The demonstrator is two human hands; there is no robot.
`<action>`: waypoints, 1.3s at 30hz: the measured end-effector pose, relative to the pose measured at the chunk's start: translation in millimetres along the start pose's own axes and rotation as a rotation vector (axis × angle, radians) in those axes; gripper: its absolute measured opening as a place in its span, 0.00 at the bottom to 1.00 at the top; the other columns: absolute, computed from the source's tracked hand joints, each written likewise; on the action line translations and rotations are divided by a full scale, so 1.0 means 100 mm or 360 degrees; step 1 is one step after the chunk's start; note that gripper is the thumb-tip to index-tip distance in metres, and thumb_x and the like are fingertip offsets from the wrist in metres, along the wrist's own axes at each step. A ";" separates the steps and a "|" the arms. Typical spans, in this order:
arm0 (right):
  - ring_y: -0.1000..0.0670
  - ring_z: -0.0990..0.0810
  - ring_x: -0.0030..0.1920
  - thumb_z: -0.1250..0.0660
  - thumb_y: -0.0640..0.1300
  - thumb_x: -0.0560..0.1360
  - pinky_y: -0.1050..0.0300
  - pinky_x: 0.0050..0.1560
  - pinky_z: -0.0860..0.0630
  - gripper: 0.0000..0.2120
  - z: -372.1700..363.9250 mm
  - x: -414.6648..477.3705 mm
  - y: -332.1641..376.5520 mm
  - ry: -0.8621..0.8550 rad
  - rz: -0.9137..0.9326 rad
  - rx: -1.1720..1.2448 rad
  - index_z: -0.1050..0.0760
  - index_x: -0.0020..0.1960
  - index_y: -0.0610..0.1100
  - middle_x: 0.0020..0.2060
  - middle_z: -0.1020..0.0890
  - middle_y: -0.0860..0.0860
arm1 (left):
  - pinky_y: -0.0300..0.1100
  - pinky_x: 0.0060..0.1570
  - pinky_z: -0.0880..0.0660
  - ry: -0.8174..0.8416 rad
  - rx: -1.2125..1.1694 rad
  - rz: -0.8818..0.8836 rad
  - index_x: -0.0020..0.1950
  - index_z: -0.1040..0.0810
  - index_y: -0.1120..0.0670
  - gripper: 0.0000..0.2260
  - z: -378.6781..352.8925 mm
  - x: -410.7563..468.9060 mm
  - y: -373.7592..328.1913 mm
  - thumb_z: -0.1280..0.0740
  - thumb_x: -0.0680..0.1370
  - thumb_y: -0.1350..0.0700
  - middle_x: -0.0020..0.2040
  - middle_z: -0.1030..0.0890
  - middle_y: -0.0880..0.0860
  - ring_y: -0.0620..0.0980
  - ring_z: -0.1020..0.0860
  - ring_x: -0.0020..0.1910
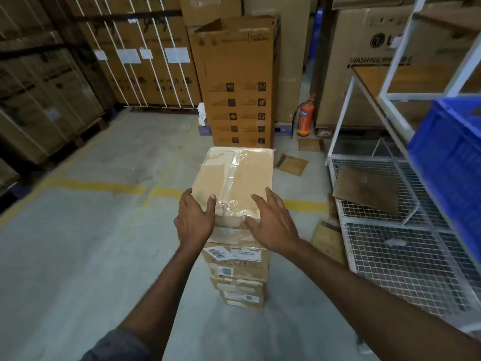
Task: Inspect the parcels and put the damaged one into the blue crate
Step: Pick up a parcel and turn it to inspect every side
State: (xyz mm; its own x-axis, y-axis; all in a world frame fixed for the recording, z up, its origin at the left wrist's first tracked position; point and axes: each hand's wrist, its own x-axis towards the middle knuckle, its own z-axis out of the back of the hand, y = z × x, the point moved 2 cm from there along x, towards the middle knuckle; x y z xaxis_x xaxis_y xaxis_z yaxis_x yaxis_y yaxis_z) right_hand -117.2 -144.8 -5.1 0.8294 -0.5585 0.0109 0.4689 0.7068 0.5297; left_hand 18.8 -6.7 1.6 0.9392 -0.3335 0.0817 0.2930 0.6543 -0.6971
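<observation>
Left forearm: bare, with a dark sleeve (117, 345) at the bottom edge of the view, stretched forward to the stack.
Right forearm: bare, coming in from the lower right corner of the view.
Left hand (194, 220): on the near left corner of the top parcel (239, 178). The thumb lies on the lid and the fingers go over the left edge, so the grip is closed around that corner.
Right hand (273, 225): laid on the near right part of the same lid, fingers spread and fairly straight, thumb at the near edge. The grip is open and clasps nothing.
Top parcel: brown cardboard, sealed down its middle with wrinkled clear tape, lying level on the stack of parcels (238, 277).
Stack of parcels: several brown boxes with white barcode labels on their near faces, standing on the floor (91, 243). A yellow line (104, 185) crosses the floor behind it.
Blue crate (453, 162): on the white rack (395, 108) at the right edge of the view, well apart from the stack.
Wire cage (406, 269): low down beside the rack, with a flat cardboard sheet (364, 188) in it.
Tall carton (234, 74): upright on the floor just beyond the stack, top flaps open.
Fire extinguisher (305, 117): red, on the floor to the right of the tall carton.
Strapped cartons (145, 61): stacked along the far and left edges of the floor.
</observation>
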 end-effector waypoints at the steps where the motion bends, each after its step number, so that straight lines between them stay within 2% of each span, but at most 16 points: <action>1: 0.43 0.52 0.83 0.39 0.64 0.82 0.42 0.80 0.45 0.33 -0.08 0.05 0.01 -0.0037 -0.0013 -0.0018 0.40 0.82 0.51 0.84 0.50 0.43 | 0.59 0.69 0.34 -0.0015 -0.0038 0.0037 0.80 0.38 0.59 0.32 -0.03 0.06 0.05 0.38 0.84 0.40 0.78 0.31 0.57 0.61 0.29 0.74; 3: 0.42 0.53 0.83 0.41 0.66 0.82 0.42 0.80 0.45 0.33 -0.17 0.11 0.01 -0.0133 -0.0108 -0.0007 0.39 0.81 0.51 0.84 0.51 0.43 | 0.59 0.70 0.35 -0.0039 -0.0048 0.0092 0.80 0.38 0.59 0.32 -0.08 0.15 0.14 0.38 0.84 0.40 0.77 0.30 0.58 0.62 0.29 0.73; 6: 0.42 0.49 0.83 0.40 0.68 0.81 0.44 0.77 0.39 0.35 -0.29 0.15 0.00 -0.0174 -0.0267 0.0145 0.40 0.81 0.53 0.84 0.52 0.44 | 0.57 0.68 0.33 0.0013 -0.0143 0.0282 0.80 0.37 0.58 0.32 -0.12 0.23 0.29 0.36 0.83 0.40 0.74 0.26 0.58 0.63 0.26 0.71; 8: 0.44 0.46 0.83 0.38 0.68 0.79 0.46 0.75 0.35 0.36 -0.32 0.17 -0.02 -0.0165 -0.0325 0.0305 0.41 0.82 0.55 0.85 0.53 0.45 | 0.52 0.59 0.28 0.0031 -0.0243 0.0399 0.76 0.33 0.56 0.30 -0.13 0.27 0.35 0.34 0.81 0.39 0.69 0.22 0.58 0.63 0.23 0.65; 10: 0.45 0.45 0.83 0.35 0.69 0.77 0.48 0.74 0.35 0.38 -0.34 0.17 -0.03 -0.0185 -0.0351 0.0401 0.41 0.82 0.56 0.85 0.52 0.47 | 0.48 0.52 0.29 0.0038 -0.0298 0.0430 0.73 0.30 0.55 0.27 -0.15 0.27 0.38 0.33 0.81 0.38 0.65 0.20 0.57 0.62 0.22 0.62; 14: 0.45 0.44 0.82 0.26 0.70 0.70 0.48 0.74 0.35 0.45 -0.32 0.16 -0.07 -0.0165 -0.0354 0.0418 0.40 0.81 0.60 0.84 0.52 0.50 | 0.49 0.53 0.27 0.0012 -0.0345 0.0360 0.70 0.28 0.53 0.27 -0.16 0.23 0.36 0.32 0.79 0.36 0.62 0.19 0.55 0.61 0.21 0.60; 19: 0.45 0.38 0.79 0.19 0.64 0.65 0.51 0.74 0.33 0.45 -0.09 0.11 -0.14 -0.0320 -0.0304 0.0465 0.34 0.78 0.62 0.83 0.47 0.51 | 0.51 0.56 0.25 -0.0103 -0.0406 0.0303 0.65 0.28 0.52 0.25 -0.10 0.04 0.19 0.32 0.79 0.35 0.53 0.21 0.49 0.56 0.22 0.53; 22: 0.46 0.34 0.77 0.18 0.64 0.63 0.48 0.72 0.28 0.42 0.18 0.02 -0.20 -0.0471 -0.0178 0.0438 0.28 0.74 0.61 0.82 0.41 0.52 | 0.47 0.51 0.29 -0.0158 -0.0498 0.0257 0.63 0.28 0.51 0.22 -0.04 -0.16 -0.06 0.31 0.79 0.36 0.52 0.21 0.47 0.52 0.24 0.50; 25: 0.47 0.33 0.76 0.18 0.64 0.63 0.46 0.71 0.26 0.39 0.52 -0.14 -0.29 -0.0631 -0.0016 0.0443 0.23 0.71 0.59 0.81 0.39 0.51 | 0.44 0.50 0.30 -0.0231 -0.0618 0.0173 0.66 0.27 0.52 0.24 0.03 -0.39 -0.40 0.30 0.79 0.38 0.53 0.19 0.46 0.50 0.22 0.51; 29: 0.50 0.34 0.77 0.18 0.62 0.65 0.53 0.73 0.29 0.36 1.12 -0.49 -0.45 -0.0794 0.0156 0.0445 0.22 0.71 0.59 0.81 0.38 0.52 | 0.46 0.53 0.27 -0.0354 -0.0689 0.0055 0.67 0.28 0.51 0.25 0.14 -0.78 -0.97 0.29 0.78 0.38 0.56 0.18 0.47 0.51 0.20 0.52; 33: 0.50 0.36 0.78 0.19 0.64 0.64 0.49 0.73 0.28 0.36 1.74 -0.94 -0.62 -0.0881 0.0265 0.0433 0.23 0.71 0.62 0.82 0.41 0.54 | 0.51 0.56 0.24 -0.0485 -0.0745 -0.0029 0.67 0.28 0.51 0.25 0.21 -1.32 -1.51 0.29 0.78 0.37 0.57 0.17 0.48 0.52 0.20 0.53; 39: 0.49 0.37 0.79 0.20 0.64 0.65 0.54 0.73 0.32 0.35 2.73 -1.81 -0.95 -0.0991 0.0399 0.0390 0.23 0.71 0.62 0.83 0.43 0.51 | 0.47 0.48 0.26 -0.0551 -0.0894 -0.0154 0.63 0.29 0.50 0.23 0.30 -2.27 -2.35 0.28 0.77 0.38 0.52 0.18 0.46 0.51 0.20 0.51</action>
State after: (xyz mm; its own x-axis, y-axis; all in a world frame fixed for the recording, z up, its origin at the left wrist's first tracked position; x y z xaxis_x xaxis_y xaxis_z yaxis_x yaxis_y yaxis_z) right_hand -395.0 -229.2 174.3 0.5414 -0.5880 0.6010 0.1446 0.7692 0.6224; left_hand -257.9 -64.8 168.5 0.9440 -0.0747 0.3214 0.3292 0.1478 -0.9326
